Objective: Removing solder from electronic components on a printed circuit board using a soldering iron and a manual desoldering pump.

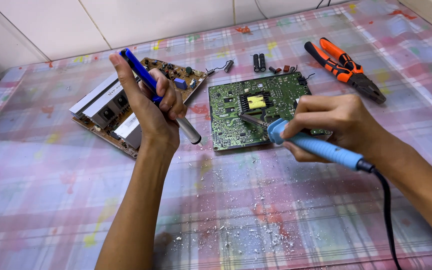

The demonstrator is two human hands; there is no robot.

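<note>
The right hand (333,122) gripped a blue soldering iron (316,145), tip on the green board (231,107). The left hand (153,107) squeezed a pump (148,82) just left.

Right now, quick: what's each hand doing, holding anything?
Left hand: closed around a blue desoldering pump, tip down beside the green circuit board.
Right hand: closed on a blue soldering iron, tip on that board.

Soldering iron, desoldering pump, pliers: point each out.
soldering iron (321,146), head view, on its light-blue handle.
desoldering pump (143,75), head view, on its dark-blue barrel.
pliers (338,62), head view, on the orange handles.
</note>
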